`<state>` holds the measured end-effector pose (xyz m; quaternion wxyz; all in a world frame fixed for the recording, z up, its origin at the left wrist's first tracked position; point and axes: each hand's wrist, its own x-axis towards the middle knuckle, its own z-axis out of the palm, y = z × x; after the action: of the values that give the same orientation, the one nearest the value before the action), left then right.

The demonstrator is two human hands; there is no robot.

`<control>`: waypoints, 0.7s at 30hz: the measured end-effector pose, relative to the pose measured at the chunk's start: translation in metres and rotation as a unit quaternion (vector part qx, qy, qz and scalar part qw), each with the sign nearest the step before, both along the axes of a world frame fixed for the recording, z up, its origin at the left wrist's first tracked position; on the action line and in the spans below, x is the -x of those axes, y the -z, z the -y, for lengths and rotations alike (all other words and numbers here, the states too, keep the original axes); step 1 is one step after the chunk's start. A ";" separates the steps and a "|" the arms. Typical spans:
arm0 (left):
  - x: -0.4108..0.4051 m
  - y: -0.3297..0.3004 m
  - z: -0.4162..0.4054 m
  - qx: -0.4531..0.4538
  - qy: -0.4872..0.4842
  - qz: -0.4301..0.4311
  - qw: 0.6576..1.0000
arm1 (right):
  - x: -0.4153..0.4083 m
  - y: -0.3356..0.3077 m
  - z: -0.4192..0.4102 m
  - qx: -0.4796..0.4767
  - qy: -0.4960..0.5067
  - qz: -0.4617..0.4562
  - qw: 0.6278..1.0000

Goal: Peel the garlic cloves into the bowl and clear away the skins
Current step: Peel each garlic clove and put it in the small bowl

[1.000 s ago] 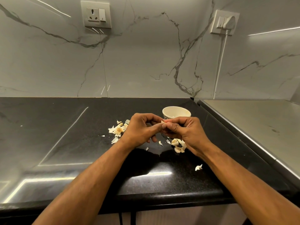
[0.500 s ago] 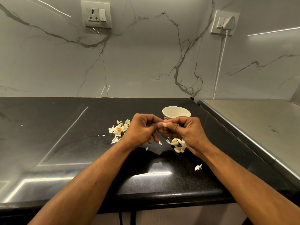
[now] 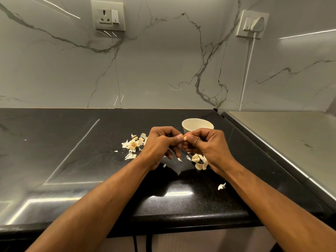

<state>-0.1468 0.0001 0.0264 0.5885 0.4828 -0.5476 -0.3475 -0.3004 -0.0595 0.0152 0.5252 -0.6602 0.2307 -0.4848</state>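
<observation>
Both hands curled, left hand (image 3: 160, 146) and right hand (image 3: 209, 146) pinching one clove (image 3: 185, 138) between thumb tips. Only its tip showing, so can't tell long axis. Bowl (image 3: 197, 125) just beyond the fingertips, closer to right. Skins (image 3: 133, 144) scattered either side.

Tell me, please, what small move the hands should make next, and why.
Probably keep stripping skin off the garlic clove, since both the left hand and right hand pinch it just in front of the bowl; once bare, it likely drops in there.
</observation>
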 end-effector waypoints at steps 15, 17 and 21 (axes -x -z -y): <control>0.004 0.002 0.000 -0.003 0.007 -0.004 1.000 | 0.001 -0.002 -0.002 0.017 0.019 -0.015 1.000; 0.003 0.002 0.000 -0.013 0.009 -0.026 1.000 | 0.001 -0.002 -0.002 0.028 0.020 -0.023 0.999; 0.004 0.000 0.000 -0.033 0.016 -0.068 0.997 | 0.000 -0.002 -0.002 0.060 0.032 -0.039 0.997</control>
<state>-0.1507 -0.0003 0.0266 0.6024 0.4681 -0.5027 -0.4066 -0.3007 -0.0574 0.0174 0.4596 -0.7010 0.2424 -0.4885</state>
